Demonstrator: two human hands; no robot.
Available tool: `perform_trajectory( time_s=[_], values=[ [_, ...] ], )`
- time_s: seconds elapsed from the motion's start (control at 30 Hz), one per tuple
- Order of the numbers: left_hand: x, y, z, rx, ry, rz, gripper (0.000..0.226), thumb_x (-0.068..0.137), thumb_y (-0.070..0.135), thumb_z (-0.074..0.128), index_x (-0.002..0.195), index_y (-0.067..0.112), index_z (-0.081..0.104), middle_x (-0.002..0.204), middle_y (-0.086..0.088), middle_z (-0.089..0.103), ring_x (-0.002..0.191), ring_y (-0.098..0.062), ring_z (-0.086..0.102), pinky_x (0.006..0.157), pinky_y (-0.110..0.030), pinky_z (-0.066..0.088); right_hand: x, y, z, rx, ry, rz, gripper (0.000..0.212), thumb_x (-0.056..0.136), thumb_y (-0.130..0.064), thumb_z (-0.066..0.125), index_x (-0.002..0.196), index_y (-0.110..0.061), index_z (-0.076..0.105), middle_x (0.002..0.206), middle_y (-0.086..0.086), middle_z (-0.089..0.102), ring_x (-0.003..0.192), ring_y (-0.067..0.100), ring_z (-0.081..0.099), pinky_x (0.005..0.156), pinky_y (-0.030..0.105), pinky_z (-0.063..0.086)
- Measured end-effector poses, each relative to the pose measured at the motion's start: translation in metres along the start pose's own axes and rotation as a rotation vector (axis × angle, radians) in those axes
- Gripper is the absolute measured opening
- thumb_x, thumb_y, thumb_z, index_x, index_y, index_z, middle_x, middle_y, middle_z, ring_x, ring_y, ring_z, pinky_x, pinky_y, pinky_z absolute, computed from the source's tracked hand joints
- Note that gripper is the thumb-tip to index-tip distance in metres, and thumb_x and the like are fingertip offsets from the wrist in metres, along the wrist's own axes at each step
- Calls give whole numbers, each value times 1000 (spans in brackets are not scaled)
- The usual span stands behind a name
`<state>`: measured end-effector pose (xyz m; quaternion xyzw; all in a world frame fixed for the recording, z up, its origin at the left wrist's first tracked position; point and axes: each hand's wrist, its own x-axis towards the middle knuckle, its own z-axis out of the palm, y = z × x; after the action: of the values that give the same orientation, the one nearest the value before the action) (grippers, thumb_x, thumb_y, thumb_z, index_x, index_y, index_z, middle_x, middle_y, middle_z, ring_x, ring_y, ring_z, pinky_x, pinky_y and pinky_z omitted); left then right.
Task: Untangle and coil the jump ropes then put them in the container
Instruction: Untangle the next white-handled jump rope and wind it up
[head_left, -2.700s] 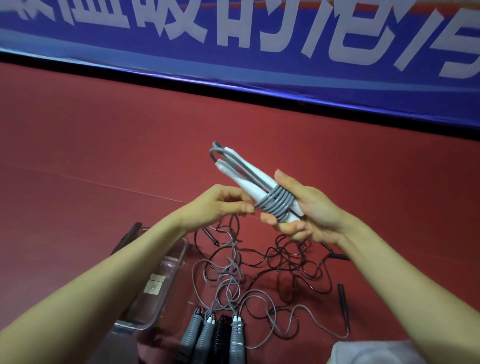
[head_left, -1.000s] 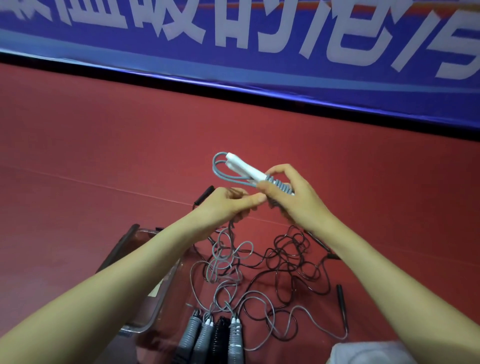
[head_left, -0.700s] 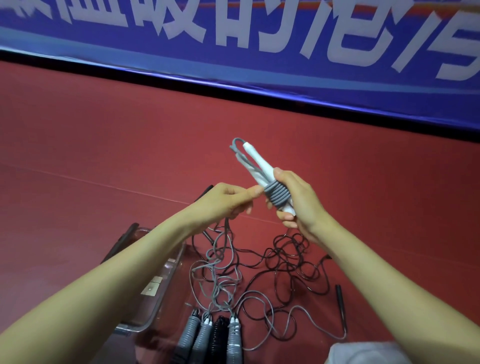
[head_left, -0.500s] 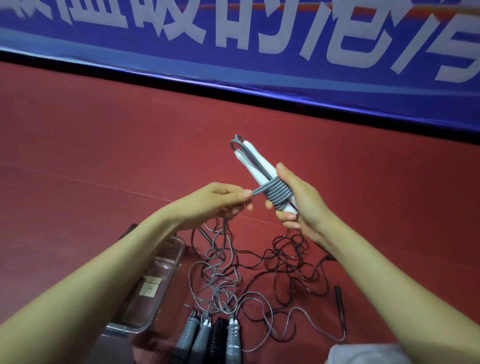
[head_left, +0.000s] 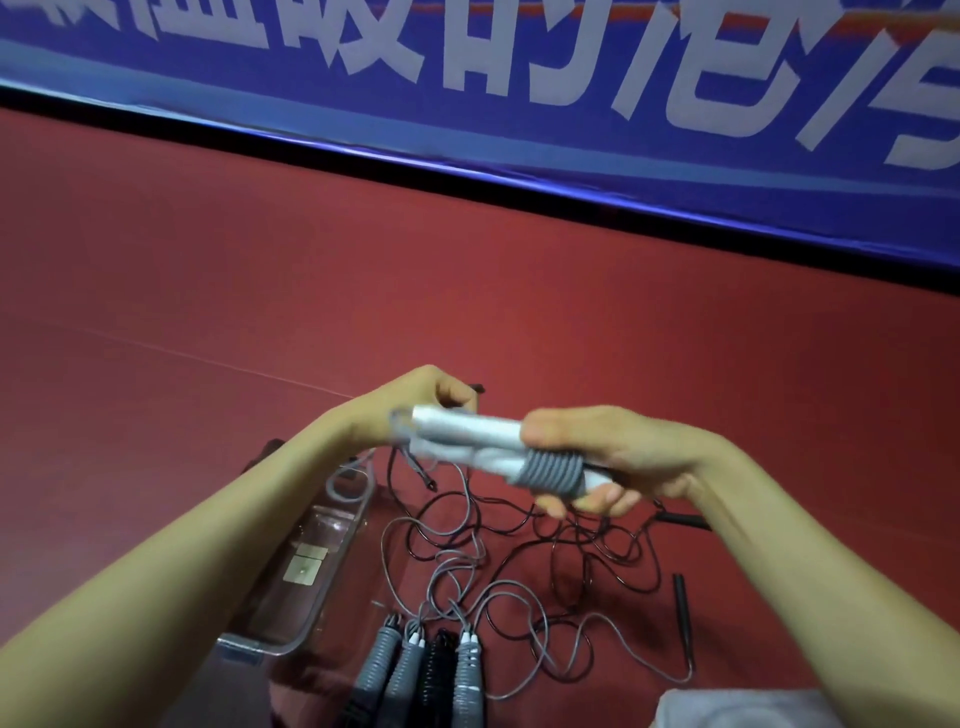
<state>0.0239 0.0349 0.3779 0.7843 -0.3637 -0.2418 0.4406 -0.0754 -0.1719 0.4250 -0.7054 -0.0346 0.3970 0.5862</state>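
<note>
Head view: I am clenching the wound jump rope (head_left: 550, 470) in my right grip (head_left: 623, 457), pinning its wraps tight; left grip (head_left: 410, 400) unclear.

Motion-blurred rope bundle (head_left: 491, 449) in right hand (head_left: 641, 457)

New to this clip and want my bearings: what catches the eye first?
The right hand grips a white-handled jump rope wound with grey cord, mid-frame, the left hand just behind its tip. Below them a tangle of ropes sprawls on the red floor beside a clear container; a blue banner spans the top.
</note>
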Motion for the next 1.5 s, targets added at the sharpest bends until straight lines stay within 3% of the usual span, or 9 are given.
perform_trajectory(
  time_s=[0.2, 0.33, 0.47, 0.6, 0.77, 0.9, 1.03, 1.27, 1.5],
  values=[
    [5, 20, 11, 125, 8, -25, 8, 78, 22, 80, 77, 17, 73, 71, 4, 69, 68, -6, 57, 69, -25, 46, 22, 14, 1, -550, 240, 255, 48, 89, -49, 60, 125, -20, 48, 76, 6, 65, 46, 14, 46, 42, 19, 35],
    [9, 20, 27, 285, 229, -17, 10, 81, 35, 75, 80, 26, 72, 67, 4, 66, 58, -8, 52, 59, -29, 44, 27, 18, -8, -1072, 639, 267, 57, 91, -58, 48, 143, -40, 32, 124, 7, 60, 109, 32, 59, 85, 36, 44],
    [10, 30, 41, -296, 195, -149, 24, 96, 33, 57, 100, 9, 61, 63, 4, 53, 42, -7, 32, 40, -19, 26, 28, 23, -13, -1278, 936, 123, 50, 96, -54, 41, 142, -38, 31, 122, 6, 55, 107, 38, 60, 86, 40, 45],
    [12, 37, 40, -729, 19, -363, 45, 102, 42, 36, 97, 9, 66, 54, 4, 48, 41, -5, 23, 38, -15, 19, 22, 23, -21, -1391, 1147, -84, 52, 96, -51, 44, 143, -33, 36, 112, 6, 54, 94, 36, 64, 66, 36, 42],
    [12, 33, 33, -911, -54, -364, 32, 90, 37, 53, 92, 10, 70, 58, 6, 46, 49, -6, 37, 50, -17, 37, 23, 29, -30, -1340, 1278, -353, 49, 84, -38, 69, 129, -20, 60, 83, 11, 56, 52, 34, 60, 48, 27, 33],
    [13, 26, 32, -722, 38, -265, 15, 93, 21, 58, 86, 10, 66, 67, 2, 62, 59, -9, 58, 63, -19, 50, 23, 26, -25, -1209, 1252, -300, 49, 90, -44, 58, 134, -26, 53, 91, 5, 54, 67, 35, 61, 57, 32, 40],
    [13, 17, 31, -612, 123, -196, 9, 92, 15, 59, 89, 9, 65, 66, 3, 62, 56, -8, 53, 56, -17, 45, 18, 19, -18, -892, 1069, -367, 43, 88, -48, 60, 129, -36, 51, 99, -9, 56, 86, 16, 53, 73, 30, 35],
    [16, 20, 37, -540, 244, 54, 18, 83, 9, 67, 99, 15, 64, 65, 3, 64, 52, -8, 50, 55, -17, 42, 21, 19, -14, -212, 781, -521, 22, 88, -38, 65, 102, -27, 52, 68, 0, 62, 41, 16, 42, 41, 29, 40],
    [16, 22, 40, -480, 294, 86, 18, 88, 7, 65, 101, 19, 66, 65, 4, 62, 53, -8, 47, 53, -17, 39, 28, 15, -8, 28, 792, -418, 52, 72, -64, 57, 91, -16, 53, 62, 6, 61, 37, 14, 34, 36, 20, 31]
  ],
)
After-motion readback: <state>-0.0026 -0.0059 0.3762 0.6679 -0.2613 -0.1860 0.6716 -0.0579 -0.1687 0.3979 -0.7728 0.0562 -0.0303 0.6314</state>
